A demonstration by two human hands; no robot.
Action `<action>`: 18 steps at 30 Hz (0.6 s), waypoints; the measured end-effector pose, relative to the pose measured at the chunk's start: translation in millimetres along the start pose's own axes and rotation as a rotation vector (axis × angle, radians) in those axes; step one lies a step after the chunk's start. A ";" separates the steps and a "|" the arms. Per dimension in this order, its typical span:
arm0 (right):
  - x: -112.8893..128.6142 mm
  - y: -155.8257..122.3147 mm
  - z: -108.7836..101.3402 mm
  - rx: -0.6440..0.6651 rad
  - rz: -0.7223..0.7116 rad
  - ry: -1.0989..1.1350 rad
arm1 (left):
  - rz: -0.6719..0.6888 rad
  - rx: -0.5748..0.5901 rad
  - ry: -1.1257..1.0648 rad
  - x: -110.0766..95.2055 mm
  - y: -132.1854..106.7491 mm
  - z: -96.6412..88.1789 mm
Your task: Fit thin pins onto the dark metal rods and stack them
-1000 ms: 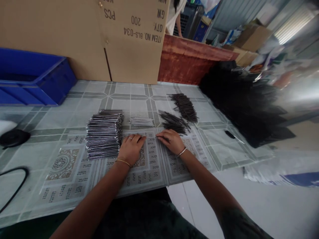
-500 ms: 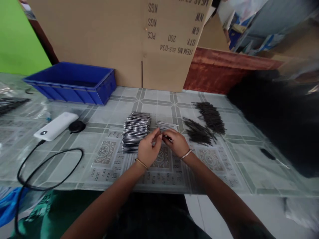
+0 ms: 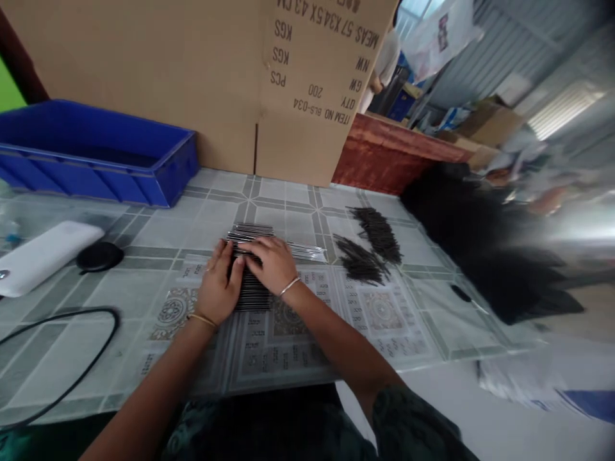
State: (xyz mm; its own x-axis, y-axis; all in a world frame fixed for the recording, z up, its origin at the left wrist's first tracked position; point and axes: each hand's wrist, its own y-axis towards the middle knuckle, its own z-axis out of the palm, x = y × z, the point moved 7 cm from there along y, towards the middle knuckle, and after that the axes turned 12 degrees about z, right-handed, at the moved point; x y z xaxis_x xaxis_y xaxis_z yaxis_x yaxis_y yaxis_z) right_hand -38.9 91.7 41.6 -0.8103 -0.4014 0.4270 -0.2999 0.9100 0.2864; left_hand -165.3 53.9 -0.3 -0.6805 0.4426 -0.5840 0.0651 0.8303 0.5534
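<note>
A neat stack of thin, shiny metal rods [image 3: 253,296] lies on the table in front of me. Along its left side rests my left hand [image 3: 218,285], fingers stretched forward and thumb apart. My right hand [image 3: 273,264] reaches over the stack from the right, its extended fingers lying across the upper rods. Both hands touch the stack and cover its middle; whether a single rod is under the fingertips is hidden. A few loose silvery rods [image 3: 308,251] lie just right of the stack. Further right are two heaps of dark thin sticks, a nearer heap [image 3: 360,262] and a farther heap [image 3: 379,234].
A blue plastic bin [image 3: 175,173] stands at the back left, before a large cardboard box [image 3: 216,83]. At left lie a white power bank [image 3: 48,256], a round black object [image 3: 100,256] and a black cable [image 3: 103,352]. A dark mass [image 3: 461,237] occupies the right side.
Both hands have moved left from the loose rods onto the stack; their fingers, pinched together before, are now stretched out. The camera view has turned right.
</note>
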 end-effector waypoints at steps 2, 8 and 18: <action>-36.6 -5.3 -23.8 -0.040 0.025 -0.011 | 0.006 0.009 0.073 -10.1 0.1 -5.5; -175.8 -54.8 -81.4 0.028 0.378 -0.393 | 0.311 0.244 0.320 -85.7 7.7 23.6; -206.8 -122.1 -93.1 0.153 0.391 -0.540 | 0.326 0.673 0.627 -115.3 39.9 144.5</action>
State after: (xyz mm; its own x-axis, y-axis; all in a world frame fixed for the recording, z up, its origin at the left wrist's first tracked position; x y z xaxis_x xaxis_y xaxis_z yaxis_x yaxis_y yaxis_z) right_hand 212.2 53.9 -1.8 -0.9992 0.0316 -0.0248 0.0301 0.9979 0.0569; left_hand 21.2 85.0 3.3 -0.8073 0.5862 0.0678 0.5898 0.8050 0.0635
